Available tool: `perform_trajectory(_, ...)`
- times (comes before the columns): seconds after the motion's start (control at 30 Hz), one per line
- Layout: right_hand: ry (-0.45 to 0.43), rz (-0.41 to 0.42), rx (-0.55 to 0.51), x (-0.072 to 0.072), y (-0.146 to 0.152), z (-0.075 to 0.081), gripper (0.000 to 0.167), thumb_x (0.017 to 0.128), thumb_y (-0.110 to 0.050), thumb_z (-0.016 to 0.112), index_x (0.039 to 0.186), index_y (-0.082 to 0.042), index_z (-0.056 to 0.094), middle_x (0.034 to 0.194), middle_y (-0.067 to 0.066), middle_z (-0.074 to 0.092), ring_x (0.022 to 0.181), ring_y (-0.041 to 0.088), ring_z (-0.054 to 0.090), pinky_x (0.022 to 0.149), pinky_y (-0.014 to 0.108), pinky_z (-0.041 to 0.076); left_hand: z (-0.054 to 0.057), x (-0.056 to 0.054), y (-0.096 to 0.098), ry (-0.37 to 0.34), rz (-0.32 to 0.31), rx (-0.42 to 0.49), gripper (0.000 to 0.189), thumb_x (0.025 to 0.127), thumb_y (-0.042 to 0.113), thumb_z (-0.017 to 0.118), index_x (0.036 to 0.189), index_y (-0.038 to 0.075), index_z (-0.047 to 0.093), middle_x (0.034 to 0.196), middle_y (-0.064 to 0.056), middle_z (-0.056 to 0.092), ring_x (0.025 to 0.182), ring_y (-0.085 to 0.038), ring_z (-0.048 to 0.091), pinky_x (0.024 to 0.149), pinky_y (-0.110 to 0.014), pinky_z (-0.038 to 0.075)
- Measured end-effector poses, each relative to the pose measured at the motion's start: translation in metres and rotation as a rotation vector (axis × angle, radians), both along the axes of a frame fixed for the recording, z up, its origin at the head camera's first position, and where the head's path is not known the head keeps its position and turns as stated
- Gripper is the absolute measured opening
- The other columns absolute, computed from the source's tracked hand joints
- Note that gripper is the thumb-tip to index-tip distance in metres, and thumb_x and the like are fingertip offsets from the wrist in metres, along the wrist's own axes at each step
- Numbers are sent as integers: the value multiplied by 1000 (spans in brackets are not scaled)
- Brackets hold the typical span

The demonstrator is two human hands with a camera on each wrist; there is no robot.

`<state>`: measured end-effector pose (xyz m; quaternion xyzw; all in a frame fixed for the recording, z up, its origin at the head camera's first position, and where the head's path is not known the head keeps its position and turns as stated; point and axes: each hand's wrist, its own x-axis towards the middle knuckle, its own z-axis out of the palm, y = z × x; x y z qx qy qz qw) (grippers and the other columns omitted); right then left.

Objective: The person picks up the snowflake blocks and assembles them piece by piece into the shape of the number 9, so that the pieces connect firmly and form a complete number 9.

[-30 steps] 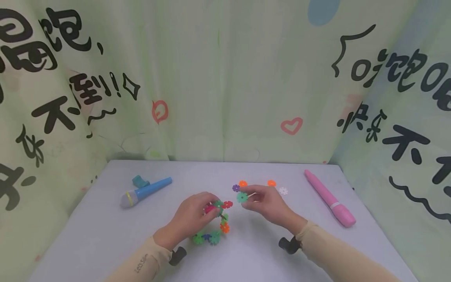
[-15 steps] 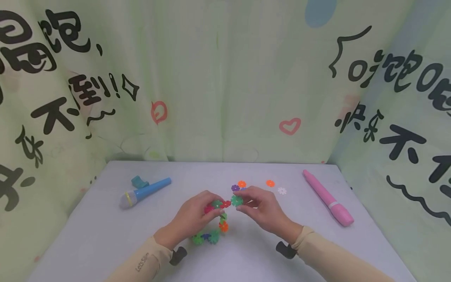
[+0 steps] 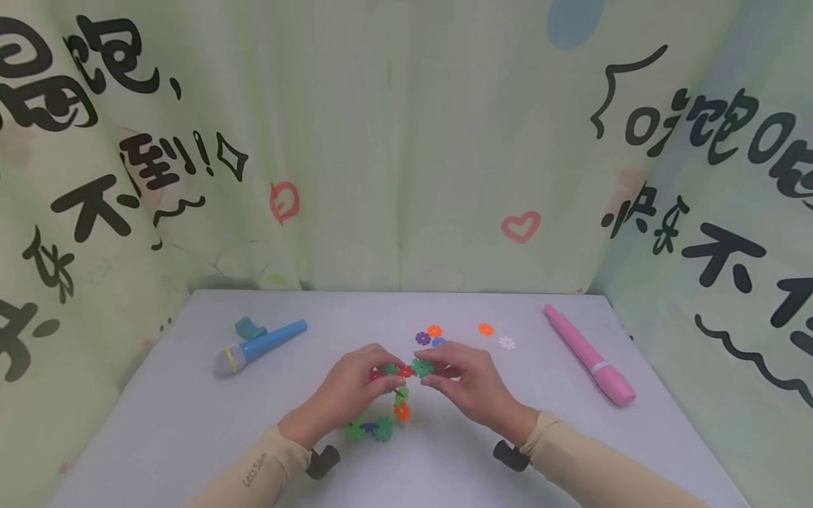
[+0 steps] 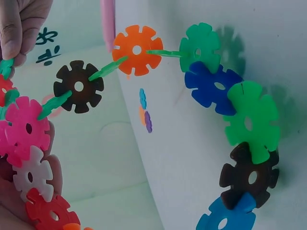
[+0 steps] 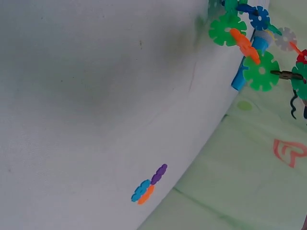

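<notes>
My left hand (image 3: 346, 384) pinches a chain of notched snowflake discs near a pink disc (image 4: 29, 125). The chain hangs in a loop, through an orange disc (image 3: 401, 410) and down to green and blue discs low over the table. A red disc (image 3: 405, 371) sticks out between the two hands. Thumb and fingers of my right hand (image 3: 473, 377) pinch a green disc (image 3: 422, 367), its edge right at the red one. In the left wrist view the right fingers (image 4: 21, 28) come in at the upper left. Only part of the loop shows in the right wrist view.
Loose purple (image 3: 423, 339), orange (image 3: 435, 330) and blue (image 3: 439, 342) discs lie behind the right hand, with another orange (image 3: 485, 329) and a white one (image 3: 507, 343) farther right. A blue toy microphone (image 3: 269, 342), a small teal object (image 3: 250, 327) and a pink tapered stick (image 3: 587, 353) flank them.
My right hand has moved left and slightly down, bringing the green disc from apart to the red disc at the chain's end. The left hand has stayed nearly still.
</notes>
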<state>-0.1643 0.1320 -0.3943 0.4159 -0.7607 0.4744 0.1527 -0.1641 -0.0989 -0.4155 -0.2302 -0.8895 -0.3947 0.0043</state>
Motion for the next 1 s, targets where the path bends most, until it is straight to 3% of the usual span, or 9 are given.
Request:
perform_trajectory(0.23, 51, -14, 23, -12, 5, -25, 45, 73, 6, 84, 115, -2, 72, 101, 6, 73, 85, 18, 72, 72, 25, 57, 2, 1, 0, -19, -6, 58, 25, 90, 27, 76, 113, 19, 73, 99, 13, 63, 87, -9, 60, 73, -23, 54)
perform_trajectory(0.37, 99, -13, 13, -14, 5, -30, 47, 73, 4, 85, 118, -2, 72, 102, 6, 74, 87, 17, 72, 72, 26, 57, 4, 1, 0, -28, -5, 97, 23, 88, 23, 78, 110, 17, 75, 94, 12, 63, 80, -8, 61, 69, -24, 54)
perform_trajectory(0.53, 48, -21, -13, -10, 5, -33, 46, 76, 2, 84, 119, -5, 72, 103, 1, 74, 89, 13, 71, 73, 27, 57, 7, 0, -1, -55, -32, 153, 22, 84, 19, 81, 106, 16, 77, 89, 11, 64, 68, -9, 62, 62, -27, 55)
perform_trajectory(0.63, 25, -26, -12, -9, 5, -33, 45, 77, 2, 83, 120, -7, 72, 104, 0, 74, 92, 12, 71, 73, 28, 57, 8, 0, -3, -55, -48, 138, 28, 84, 19, 81, 111, 14, 76, 93, 11, 65, 70, -9, 62, 62, -27, 55)
perform_trajectory(0.83, 51, -14, 17, -12, 3, -30, 46, 78, 2, 83, 121, -8, 71, 107, 2, 73, 93, 13, 71, 75, 27, 57, 9, 2, -5, -62, -30, 45, 31, 88, 26, 79, 117, 18, 74, 99, 14, 64, 88, -10, 59, 75, -28, 53)
perform_trajectory(1.0, 116, 9, 65, -13, 4, -27, 48, 78, 1, 84, 123, -6, 70, 106, 2, 73, 90, 13, 71, 75, 25, 56, 9, 2, -6, -90, -23, 50, 24, 89, 26, 78, 112, 20, 74, 98, 14, 64, 87, -12, 60, 72, -27, 54)
